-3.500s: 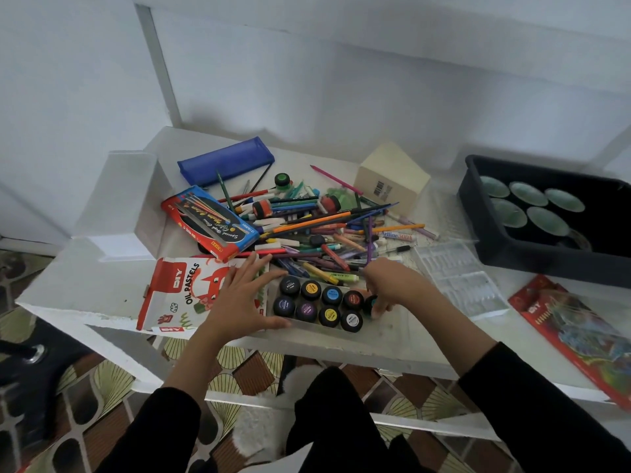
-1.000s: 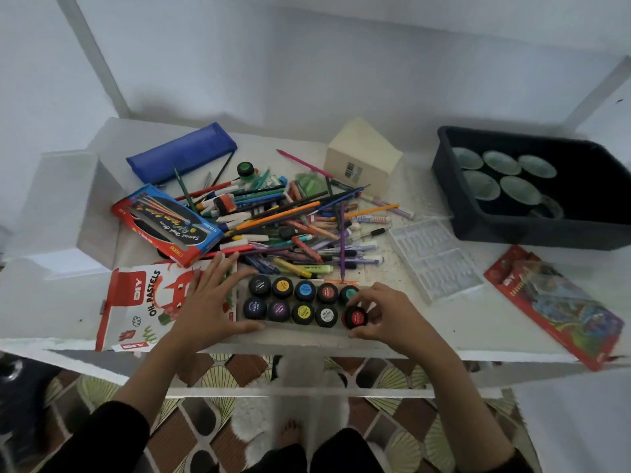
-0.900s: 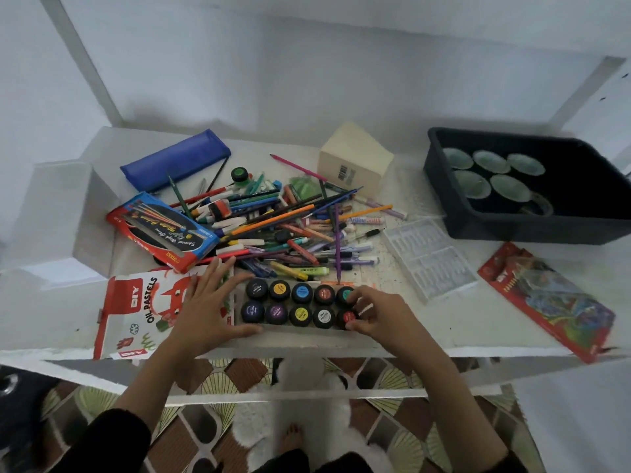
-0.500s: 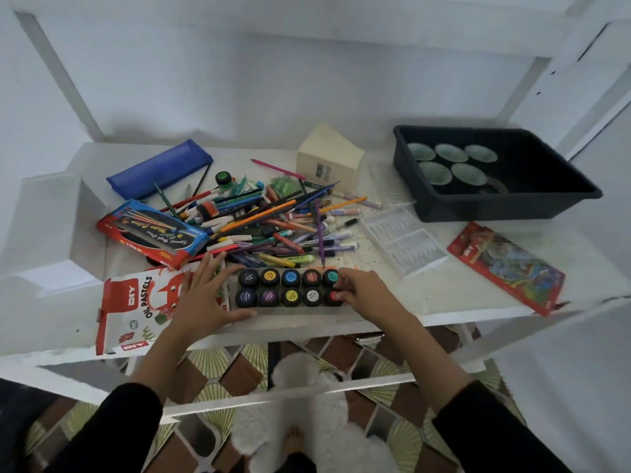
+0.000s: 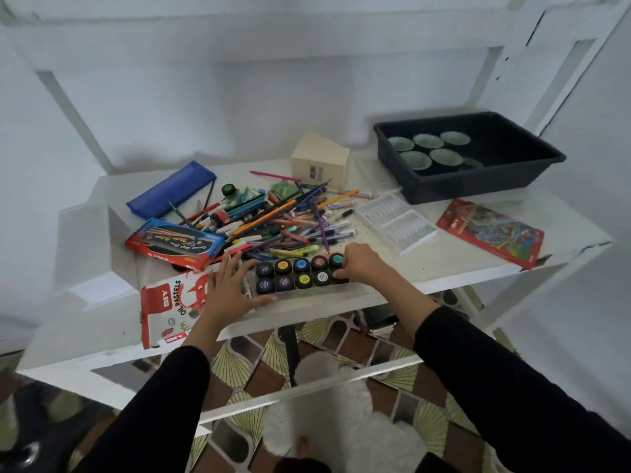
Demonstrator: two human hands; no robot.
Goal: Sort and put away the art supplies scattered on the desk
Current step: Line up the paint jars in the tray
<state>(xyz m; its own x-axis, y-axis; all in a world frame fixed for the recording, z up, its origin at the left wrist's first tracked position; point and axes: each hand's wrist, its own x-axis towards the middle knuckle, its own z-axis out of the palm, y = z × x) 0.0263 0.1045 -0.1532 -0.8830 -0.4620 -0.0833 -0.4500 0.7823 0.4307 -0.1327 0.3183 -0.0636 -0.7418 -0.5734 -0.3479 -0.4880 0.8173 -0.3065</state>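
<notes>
A tray of small paint pots (image 5: 302, 273) with coloured lids lies at the white desk's (image 5: 444, 262) front edge. My left hand (image 5: 228, 289) rests flat with spread fingers on the oil pastels box (image 5: 167, 303), touching the tray's left end. My right hand (image 5: 358, 268) is at the tray's right end, fingers curled over the bottom-right paint pot, which is mostly hidden. Behind the tray lies a pile of pens, pencils and markers (image 5: 273, 218).
A red brush box (image 5: 174, 244) and a blue pouch (image 5: 170, 189) lie at the left. A cream box (image 5: 319, 162) stands behind the pile. At the right are a clear plastic insert (image 5: 396, 223), a red pencil pack (image 5: 491, 232) and a black tub (image 5: 478, 186) holding cups.
My right hand brought a red-lidded pot into the tray's right end and stays curled over it. My left hand has stayed flat. The view has shifted to the right.
</notes>
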